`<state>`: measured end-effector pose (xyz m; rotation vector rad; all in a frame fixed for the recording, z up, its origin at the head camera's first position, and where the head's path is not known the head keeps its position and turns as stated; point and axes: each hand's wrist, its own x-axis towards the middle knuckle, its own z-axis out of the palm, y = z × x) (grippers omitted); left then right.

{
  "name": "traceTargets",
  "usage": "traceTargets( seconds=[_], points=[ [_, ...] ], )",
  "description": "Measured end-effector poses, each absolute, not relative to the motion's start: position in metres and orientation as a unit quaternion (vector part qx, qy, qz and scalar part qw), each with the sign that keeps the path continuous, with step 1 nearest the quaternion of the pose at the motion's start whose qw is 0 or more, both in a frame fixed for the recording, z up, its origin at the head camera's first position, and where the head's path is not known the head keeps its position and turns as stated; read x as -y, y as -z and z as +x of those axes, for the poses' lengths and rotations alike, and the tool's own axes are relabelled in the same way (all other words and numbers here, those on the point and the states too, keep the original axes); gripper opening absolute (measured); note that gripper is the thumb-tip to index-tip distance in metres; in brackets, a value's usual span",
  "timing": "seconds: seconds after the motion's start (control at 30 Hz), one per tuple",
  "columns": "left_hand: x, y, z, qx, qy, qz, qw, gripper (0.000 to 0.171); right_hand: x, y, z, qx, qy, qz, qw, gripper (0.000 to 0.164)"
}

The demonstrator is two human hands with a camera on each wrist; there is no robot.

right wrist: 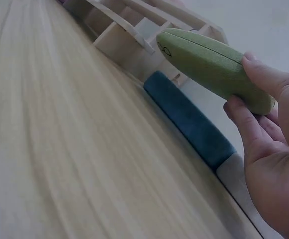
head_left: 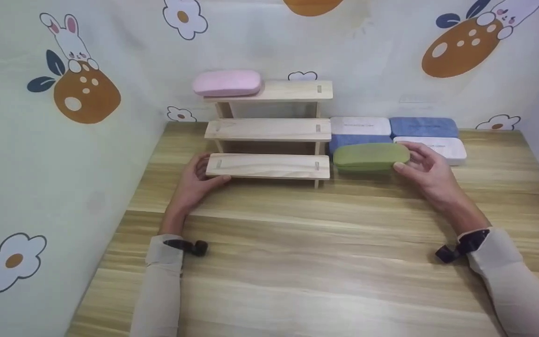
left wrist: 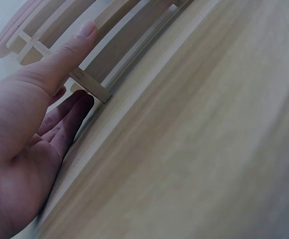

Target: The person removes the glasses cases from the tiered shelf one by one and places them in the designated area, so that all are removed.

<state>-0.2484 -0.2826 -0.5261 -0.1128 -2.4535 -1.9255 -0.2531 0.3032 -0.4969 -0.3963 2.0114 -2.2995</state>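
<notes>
A green glasses case (head_left: 371, 157) is held up by its right end, pinched between the thumb and fingers of my right hand (head_left: 431, 175). In the right wrist view the green case (right wrist: 209, 64) appears raised above a blue case (right wrist: 189, 119). A three-tier wooden display rack (head_left: 269, 166) stands to its left. My left hand (head_left: 192, 185) holds the left end of the rack's lowest shelf, thumb along the front edge and fingers around the end. On the left of the top shelf lies a pink glasses case (head_left: 227, 83).
Behind the green case, right of the rack, white (head_left: 360, 125) and blue cases (head_left: 424, 127) lie in two side-by-side groups. Another white case (head_left: 454, 149) is close to my right fingers. Patterned cloth walls (head_left: 124, 187) border the wooden table (head_left: 316, 262).
</notes>
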Motion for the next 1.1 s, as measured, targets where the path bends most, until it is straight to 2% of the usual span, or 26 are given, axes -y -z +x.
traceTargets(
  seconds=[0.23, 0.53, 0.8, 1.1],
  points=[
    [0.282, 0.526, -0.248, 0.793, 0.607, -0.042, 0.015, 0.091, -0.303, 0.506, -0.249, -0.678, 0.723, -0.121, 0.054, 0.058],
    [0.285, 0.527, -0.25, 0.793, 0.608, -0.043, 0.01, 0.096, -0.3, 0.511, -0.25, -0.707, 0.692, -0.131, 0.068, 0.062],
    [0.285, 0.527, -0.249, 0.793, 0.608, -0.042, 0.011, 0.096, -0.302, 0.507, -0.25, -0.82, 0.553, -0.138, 0.054, 0.063],
    [0.284, 0.526, -0.249, 0.788, 0.614, -0.034, 0.006, 0.096, -0.302, 0.508, -0.251, -0.854, 0.498, -0.146, 0.036, 0.062]
  ],
)
